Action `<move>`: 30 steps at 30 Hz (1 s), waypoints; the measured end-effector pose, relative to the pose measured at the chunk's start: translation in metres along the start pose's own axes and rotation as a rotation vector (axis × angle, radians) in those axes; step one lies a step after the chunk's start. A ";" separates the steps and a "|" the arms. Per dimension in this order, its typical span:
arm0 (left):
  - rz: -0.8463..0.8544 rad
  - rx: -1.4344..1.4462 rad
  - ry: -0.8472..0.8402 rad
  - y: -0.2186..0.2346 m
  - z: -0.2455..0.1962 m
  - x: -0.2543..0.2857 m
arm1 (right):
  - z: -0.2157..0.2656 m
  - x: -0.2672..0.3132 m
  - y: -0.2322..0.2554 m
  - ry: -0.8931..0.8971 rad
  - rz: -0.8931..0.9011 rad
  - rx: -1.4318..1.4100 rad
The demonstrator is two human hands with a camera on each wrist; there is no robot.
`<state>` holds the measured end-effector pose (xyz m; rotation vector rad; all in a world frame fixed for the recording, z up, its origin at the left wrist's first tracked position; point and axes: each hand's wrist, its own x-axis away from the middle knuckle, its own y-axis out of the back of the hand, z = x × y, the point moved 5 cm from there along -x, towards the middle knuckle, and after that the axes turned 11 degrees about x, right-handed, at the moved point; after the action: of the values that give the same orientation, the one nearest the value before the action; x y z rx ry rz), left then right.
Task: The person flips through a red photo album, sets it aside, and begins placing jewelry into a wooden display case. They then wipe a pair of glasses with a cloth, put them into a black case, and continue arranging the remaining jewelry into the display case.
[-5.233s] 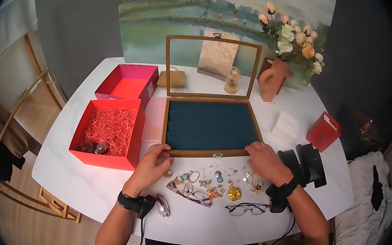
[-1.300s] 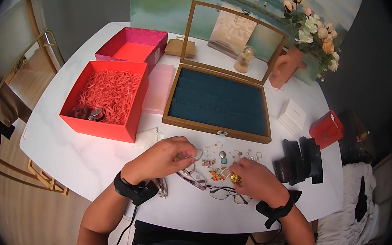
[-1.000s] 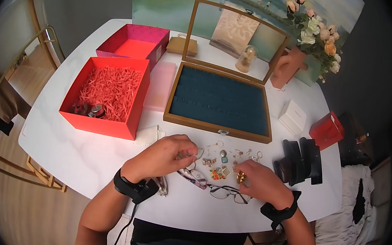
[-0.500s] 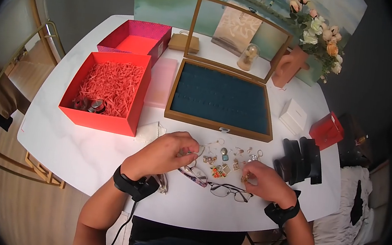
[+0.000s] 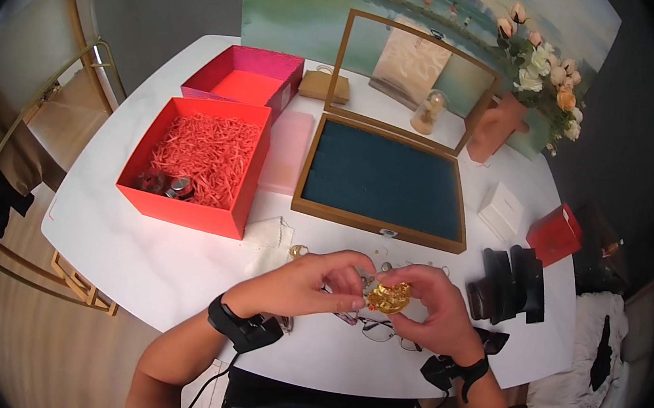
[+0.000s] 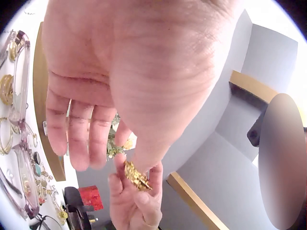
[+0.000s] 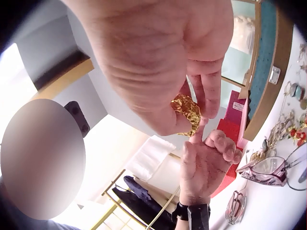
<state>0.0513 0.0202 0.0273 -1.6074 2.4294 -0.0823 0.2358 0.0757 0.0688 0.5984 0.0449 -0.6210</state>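
Note:
In the head view my right hand (image 5: 435, 311) pinches a round gold ornament (image 5: 390, 298) between thumb and fingers, raised above the tabletop jewellery. My left hand (image 5: 315, 282) comes up to the ornament's left edge, its thumb and index fingertips right beside it. From the left wrist, the left hand's other fingers (image 6: 81, 136) extend loosely. The right wrist view shows the ornament's crinkled gold surface (image 7: 187, 112) and the left index fingertip at its edge. Beneath the hands lie dark-framed glasses (image 5: 379, 330), partly hidden. Purple-framed glasses (image 7: 268, 170) lie beside small jewellery.
Beyond the hands is a wooden display case (image 5: 377, 224) with dark teal lining, its glass lid raised. A red box (image 5: 243, 203) of shredded paper stands left, near a white cloth (image 5: 268, 236). Black stands (image 5: 526, 285), a white box (image 5: 500, 210) and a red bag (image 5: 555, 234) sit right.
My right hand has picked up the gold ornament and brought it leftward and up. My left hand has moved right to meet it. The head view has shifted since the oldest frame.

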 end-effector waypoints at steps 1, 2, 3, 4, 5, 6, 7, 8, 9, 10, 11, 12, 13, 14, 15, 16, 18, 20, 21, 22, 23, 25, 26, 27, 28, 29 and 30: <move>-0.008 -0.008 -0.002 0.000 0.000 0.000 | -0.002 -0.004 -0.004 0.011 0.005 -0.003; -0.031 0.144 0.020 0.002 0.004 0.000 | -0.003 -0.008 -0.008 0.037 -0.002 0.049; -0.052 0.297 0.042 0.003 0.008 0.000 | -0.003 -0.012 -0.011 0.063 -0.011 0.100; -0.059 0.292 0.038 0.003 0.009 -0.001 | 0.000 -0.015 -0.013 0.091 -0.037 0.166; -0.065 0.334 0.034 0.003 0.010 -0.001 | 0.003 -0.018 -0.016 0.097 -0.033 0.164; -0.072 0.377 0.030 0.003 0.011 -0.001 | 0.006 -0.020 -0.019 0.096 -0.040 0.197; -0.076 0.374 0.030 0.003 0.012 -0.002 | 0.007 -0.021 -0.021 0.095 -0.049 0.230; -0.088 0.383 0.003 0.003 0.011 -0.002 | 0.004 -0.022 -0.021 0.157 -0.068 0.258; -0.100 0.392 -0.024 0.003 0.011 -0.003 | 0.004 -0.024 -0.022 0.160 -0.067 0.255; -0.103 0.389 -0.024 0.003 0.010 -0.003 | 0.006 -0.025 -0.022 0.199 -0.094 0.286; -0.147 0.352 -0.033 0.005 0.009 -0.003 | 0.008 -0.026 -0.023 0.237 -0.123 0.316; -0.190 0.315 -0.040 0.006 0.009 -0.002 | 0.007 -0.025 -0.025 0.238 -0.123 0.312; -0.192 0.313 -0.037 0.007 0.008 -0.002 | 0.002 -0.024 -0.025 0.174 -0.158 0.203; -0.221 0.287 -0.030 0.008 0.008 -0.002 | -0.004 -0.023 -0.024 0.109 -0.191 0.094; -0.248 0.261 -0.023 0.009 0.009 -0.002 | -0.008 -0.021 -0.025 0.108 -0.193 0.089; -0.247 0.258 -0.018 0.009 0.010 -0.002 | -0.018 -0.021 -0.025 0.040 -0.190 -0.048; -0.261 0.204 0.002 0.009 0.014 -0.003 | -0.030 -0.018 -0.024 -0.029 -0.190 -0.191; -0.252 0.182 0.008 0.006 0.013 -0.003 | -0.034 -0.016 -0.025 -0.045 -0.171 -0.166; -0.245 0.163 0.008 0.005 0.012 -0.003 | -0.033 -0.016 -0.025 -0.047 -0.176 -0.171; -0.242 0.162 0.014 0.004 0.014 -0.004 | -0.031 -0.016 -0.024 -0.045 -0.192 -0.145; -0.233 0.153 0.003 0.004 0.015 -0.004 | -0.028 -0.016 -0.024 -0.043 -0.207 -0.119; -0.222 0.143 -0.004 0.004 0.015 -0.005 | -0.028 -0.016 -0.024 -0.070 -0.213 -0.137; -0.203 0.125 0.001 0.003 0.015 -0.005 | -0.029 -0.016 -0.025 -0.096 -0.212 -0.152; -0.185 0.108 0.005 0.002 0.015 -0.005 | -0.029 -0.015 -0.025 -0.096 -0.215 -0.154; -0.183 0.106 0.008 0.002 0.015 -0.005 | -0.031 -0.015 -0.026 -0.119 -0.214 -0.195; -0.181 0.112 0.019 0.001 0.015 -0.005 | -0.033 -0.015 -0.026 -0.142 -0.214 -0.235; -0.178 0.117 0.030 0.000 0.014 -0.005 | -0.034 -0.015 -0.026 -0.142 -0.215 -0.237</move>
<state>0.0562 0.0261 0.0142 -1.7765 2.2512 -0.2743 0.2137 0.0846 0.0301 0.3210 0.0488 -0.8526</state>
